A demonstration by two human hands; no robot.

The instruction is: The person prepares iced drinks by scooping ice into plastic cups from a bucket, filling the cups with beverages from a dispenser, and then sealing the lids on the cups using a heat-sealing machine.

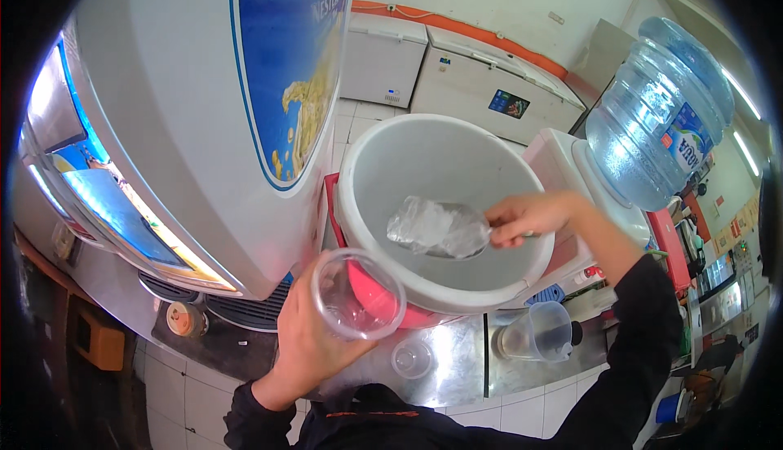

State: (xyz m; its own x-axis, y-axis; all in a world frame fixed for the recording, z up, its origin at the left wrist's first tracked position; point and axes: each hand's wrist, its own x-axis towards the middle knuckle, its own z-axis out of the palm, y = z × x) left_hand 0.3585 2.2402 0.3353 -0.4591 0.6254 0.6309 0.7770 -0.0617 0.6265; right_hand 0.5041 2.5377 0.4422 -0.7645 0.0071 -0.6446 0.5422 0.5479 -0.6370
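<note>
My left hand [303,328] is wrapped round an upright clear plastic cup [359,297], its open mouth turned up toward me. I see no drink in the cup; something pink shows through its side. In my right hand [526,215] is the handle of a scoop [465,248], heaped with clear ice [424,223]. The scoop hangs over the mouth of a large pale bucket [444,152], to the right of the cup and apart from it. How much the bucket holds below the scoop is hidden.
A tall drinks dispenser [188,107] stands close on the left. At the right is a big blue water bottle [661,115]. Another clear cup [412,359] and a plastic jug [538,334] stand on the steel counter [457,360]. Chest freezers [489,83] line the back wall.
</note>
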